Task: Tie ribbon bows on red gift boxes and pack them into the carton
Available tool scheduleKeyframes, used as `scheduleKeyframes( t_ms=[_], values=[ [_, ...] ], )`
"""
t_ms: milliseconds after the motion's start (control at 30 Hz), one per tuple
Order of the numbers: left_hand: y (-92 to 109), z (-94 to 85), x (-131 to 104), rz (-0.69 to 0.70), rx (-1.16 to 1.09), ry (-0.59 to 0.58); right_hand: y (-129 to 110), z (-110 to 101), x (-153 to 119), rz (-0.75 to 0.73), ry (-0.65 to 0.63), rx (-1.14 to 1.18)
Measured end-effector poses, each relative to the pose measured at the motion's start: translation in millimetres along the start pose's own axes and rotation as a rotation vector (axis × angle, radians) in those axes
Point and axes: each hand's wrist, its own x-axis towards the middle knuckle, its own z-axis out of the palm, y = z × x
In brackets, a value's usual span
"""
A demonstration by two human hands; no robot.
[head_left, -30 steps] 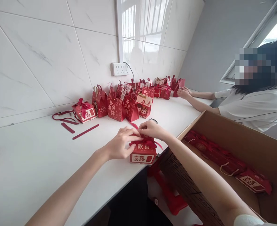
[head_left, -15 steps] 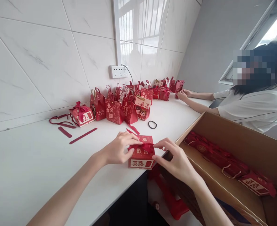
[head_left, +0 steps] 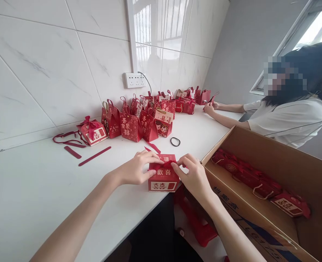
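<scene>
A red gift box [head_left: 163, 181] with cream panels and gold characters sits near the front edge of the white table. Across its top runs a red satin ribbon [head_left: 166, 165], gathered at the middle. From the left, my left hand [head_left: 139, 168] has its fingertips on the ribbon and its thumb low against the box, the fingers closed in on the ribbon. On the other side my right hand [head_left: 192, 173] pinches the ribbon between thumb and index finger. The ribbon's loops are partly hidden by my fingers. A loose ribbon end [head_left: 154, 147] lies behind the box.
Several red gift bags [head_left: 130, 127] stand along the tiled wall, beside a bowed box [head_left: 94, 133]. Red strips [head_left: 94, 156] and a black hair tie [head_left: 175, 141] lie on the table. At right is a cardboard carton [head_left: 248, 214] holding red boxes. A co-worker [head_left: 289, 112] handles a red bag.
My right hand has closed from a looser reach into a pinch on the ribbon. My left fingertips stay at the ribbon. The view has shifted slightly, and the co-worker's red bag has tilted.
</scene>
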Motion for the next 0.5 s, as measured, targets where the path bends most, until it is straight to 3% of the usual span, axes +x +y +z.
scheduleKeyframes(
  t_ms=[133,233,500],
  values=[
    [-1.1,1.9,0.2,0.032,0.020,0.014,-11.1,-1.2,3.5,-0.035,-0.028,-0.271],
    [-2.6,2.8,0.6,0.061,0.057,0.024,-23.7,-2.6,5.4,0.051,-0.083,-0.407],
    [-1.9,5.9,0.9,0.090,0.157,0.067,-34.3,-4.4,-3.3,0.154,-0.089,-0.485]
  ],
)
